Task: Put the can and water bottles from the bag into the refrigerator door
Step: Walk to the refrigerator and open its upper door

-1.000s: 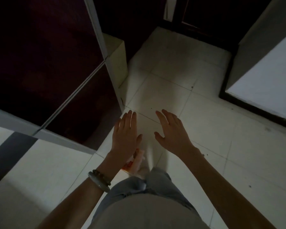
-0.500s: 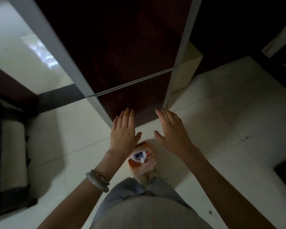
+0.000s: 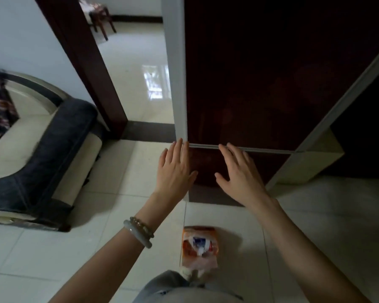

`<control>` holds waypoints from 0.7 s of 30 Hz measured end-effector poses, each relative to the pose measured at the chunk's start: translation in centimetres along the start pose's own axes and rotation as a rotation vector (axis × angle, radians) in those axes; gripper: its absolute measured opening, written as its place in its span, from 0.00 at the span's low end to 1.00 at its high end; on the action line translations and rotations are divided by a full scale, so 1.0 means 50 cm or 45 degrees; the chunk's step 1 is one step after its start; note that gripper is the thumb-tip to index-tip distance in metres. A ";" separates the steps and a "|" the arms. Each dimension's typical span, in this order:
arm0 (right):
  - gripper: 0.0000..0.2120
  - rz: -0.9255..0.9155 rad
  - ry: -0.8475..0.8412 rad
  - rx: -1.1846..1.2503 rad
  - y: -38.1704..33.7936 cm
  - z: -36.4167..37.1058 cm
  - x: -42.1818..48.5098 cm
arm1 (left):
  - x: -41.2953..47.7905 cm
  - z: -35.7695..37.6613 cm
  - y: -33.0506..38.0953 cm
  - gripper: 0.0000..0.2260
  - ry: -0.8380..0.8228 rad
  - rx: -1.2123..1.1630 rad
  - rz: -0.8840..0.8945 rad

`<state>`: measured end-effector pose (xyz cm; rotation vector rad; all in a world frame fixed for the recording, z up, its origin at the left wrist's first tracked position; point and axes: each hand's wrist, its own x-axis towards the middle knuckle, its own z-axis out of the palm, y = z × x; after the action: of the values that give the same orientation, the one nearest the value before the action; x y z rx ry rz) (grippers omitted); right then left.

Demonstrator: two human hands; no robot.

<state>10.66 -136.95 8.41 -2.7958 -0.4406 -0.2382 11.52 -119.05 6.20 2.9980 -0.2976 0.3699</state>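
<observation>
An orange bag (image 3: pixel 200 248) stands on the tiled floor just in front of my legs, with a white and blue bottle top showing inside it. The dark red refrigerator (image 3: pixel 260 79) rises straight ahead with both doors closed and a thin seam between upper and lower door. My left hand (image 3: pixel 174 170) and my right hand (image 3: pixel 239 173) are held out flat, fingers apart and empty, in front of the lower door near that seam. The can is hidden.
A sofa with a dark blue and cream armrest (image 3: pixel 42 154) sits at the left. A dark wooden door frame (image 3: pixel 90 68) opens onto a bright tiled room. A cream block (image 3: pixel 311 158) stands at the refrigerator's right side.
My view has swung left and the refrigerator now stands square ahead. The bag appears further below my hands. Both hands stay open and empty.
</observation>
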 end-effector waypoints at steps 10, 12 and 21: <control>0.36 -0.114 0.196 -0.190 -0.009 -0.164 0.188 | 0.214 -0.124 -0.071 0.37 0.199 0.218 0.075; 0.35 -0.127 0.257 -0.226 -0.017 -0.201 0.225 | 0.255 -0.163 -0.081 0.37 0.255 0.205 0.077; 0.36 -0.148 0.426 -0.301 -0.062 -0.322 0.358 | 0.401 -0.303 -0.126 0.37 0.613 -0.013 0.060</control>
<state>24.63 -134.35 28.11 -2.8763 -0.5214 -0.8185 28.43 -114.56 25.35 2.7745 -0.3176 1.0607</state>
